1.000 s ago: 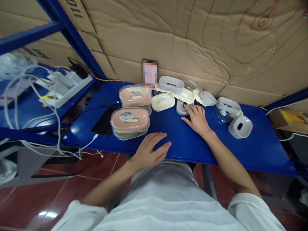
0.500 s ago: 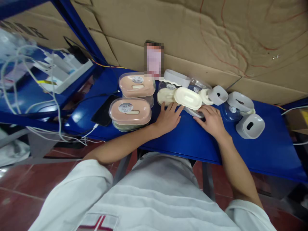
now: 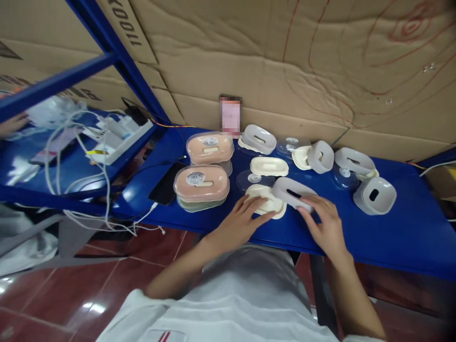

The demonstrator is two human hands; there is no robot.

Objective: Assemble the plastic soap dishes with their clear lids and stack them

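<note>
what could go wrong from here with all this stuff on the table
The gray container in the right hand overlaps, in this view, the cream piece under the left hand, so the two might catch or knock together. The left hand is also close to the nearer peach box, stacked on a green one, which a careless sweep could topple. And a snag on the white cable might drag the black phone.

Pale shirt (image 3: pixel 228 318), elbow-length sleeves (image 3: pixel 144 308), patch with red stripes (image 3: pixel 164 337)
</note>
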